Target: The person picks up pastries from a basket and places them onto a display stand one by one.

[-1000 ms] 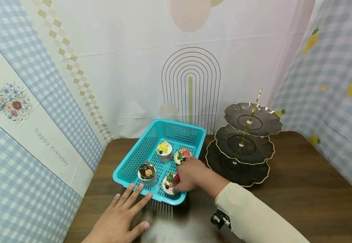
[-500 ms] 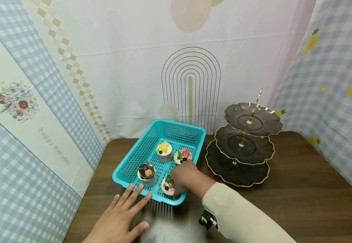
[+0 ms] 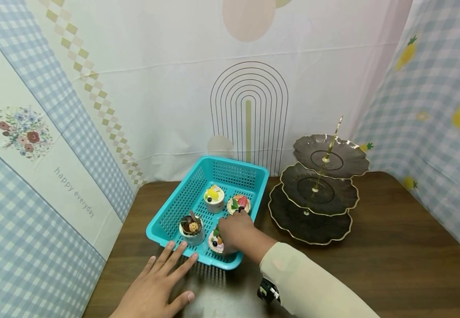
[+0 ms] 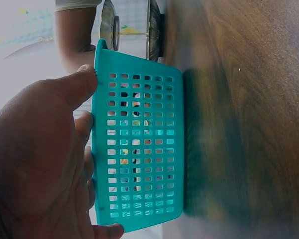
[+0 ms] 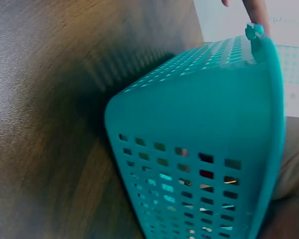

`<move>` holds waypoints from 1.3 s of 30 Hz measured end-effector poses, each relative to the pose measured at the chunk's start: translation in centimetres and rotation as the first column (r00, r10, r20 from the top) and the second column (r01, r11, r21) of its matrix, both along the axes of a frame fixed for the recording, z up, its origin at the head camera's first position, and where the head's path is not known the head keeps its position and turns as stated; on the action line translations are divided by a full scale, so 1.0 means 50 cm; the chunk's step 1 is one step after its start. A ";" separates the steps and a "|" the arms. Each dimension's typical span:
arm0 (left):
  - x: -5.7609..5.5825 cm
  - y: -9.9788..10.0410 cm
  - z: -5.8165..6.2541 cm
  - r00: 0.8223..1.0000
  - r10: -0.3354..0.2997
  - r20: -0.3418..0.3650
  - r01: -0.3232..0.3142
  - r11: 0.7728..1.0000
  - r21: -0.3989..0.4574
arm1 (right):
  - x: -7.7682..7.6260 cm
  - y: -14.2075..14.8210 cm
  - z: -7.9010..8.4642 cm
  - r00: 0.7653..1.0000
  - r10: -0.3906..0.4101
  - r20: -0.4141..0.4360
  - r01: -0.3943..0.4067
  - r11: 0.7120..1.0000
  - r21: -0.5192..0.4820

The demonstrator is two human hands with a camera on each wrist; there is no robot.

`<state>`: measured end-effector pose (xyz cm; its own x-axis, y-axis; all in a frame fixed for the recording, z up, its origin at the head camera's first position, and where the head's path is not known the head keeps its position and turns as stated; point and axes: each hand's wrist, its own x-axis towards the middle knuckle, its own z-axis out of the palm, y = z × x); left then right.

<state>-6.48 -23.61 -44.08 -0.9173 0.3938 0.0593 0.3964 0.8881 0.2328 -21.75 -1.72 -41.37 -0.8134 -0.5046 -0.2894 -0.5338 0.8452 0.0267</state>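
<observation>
A turquoise basket (image 3: 166, 212) holds several small cupcakes with decorated tops. My right hand (image 3: 235, 232) reaches over its right side and grips the near right cupcake (image 3: 215, 243), which has a blueberry, a green leaf and pale cream on top. Its fingertips are hidden behind the back of the hand. My left hand (image 3: 154, 282) lies with fingers spread, fingertips at the near rim of the basket, as the left wrist view also shows. Close to those fingertips is a chocolate-topped cupcake (image 3: 192, 229). A strawberry-topped cupcake (image 3: 239, 204) sits just beyond the right hand, and a yellow-topped cupcake (image 3: 214, 198) stands farther back.
Right of the basket stands a three-tier dark cake stand with gold edges (image 3: 317, 190) and a central gold rod. Both stand on a brown wooden table (image 3: 393, 256). Patterned cloths (image 3: 174, 110) hang behind and at both sides.
My right hand has moved left and its fingers have closed about the near right cupcake, which has shifted slightly left. The left hand stays at the rim.
</observation>
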 end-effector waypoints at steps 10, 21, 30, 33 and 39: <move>0.001 0.001 -0.005 1.000 0.006 -0.020 -0.006 1.000 -0.001 | -0.005 0.005 -0.020 0.998 -0.043 -0.045 0.039 0.995 -0.094; -0.001 0.001 -0.007 1.000 0.008 -0.025 -0.008 1.000 -0.006 | -0.002 -0.002 -0.020 0.998 -0.019 -0.055 0.016 0.998 -0.056; -0.002 0.000 -0.010 1.000 0.012 0.015 -0.012 1.000 -0.004 | 0.000 -0.007 -0.033 0.995 -0.083 -0.060 0.076 0.990 -0.116; -0.002 -0.001 -0.010 1.000 0.013 0.018 -0.013 1.000 -0.009 | -0.002 -0.007 -0.037 0.994 -0.089 -0.065 0.078 0.983 -0.166; -0.002 -0.002 -0.011 1.000 0.014 0.004 -0.014 1.000 -0.018 | -0.003 -0.002 -0.032 0.990 -0.135 -0.028 0.123 0.956 -0.268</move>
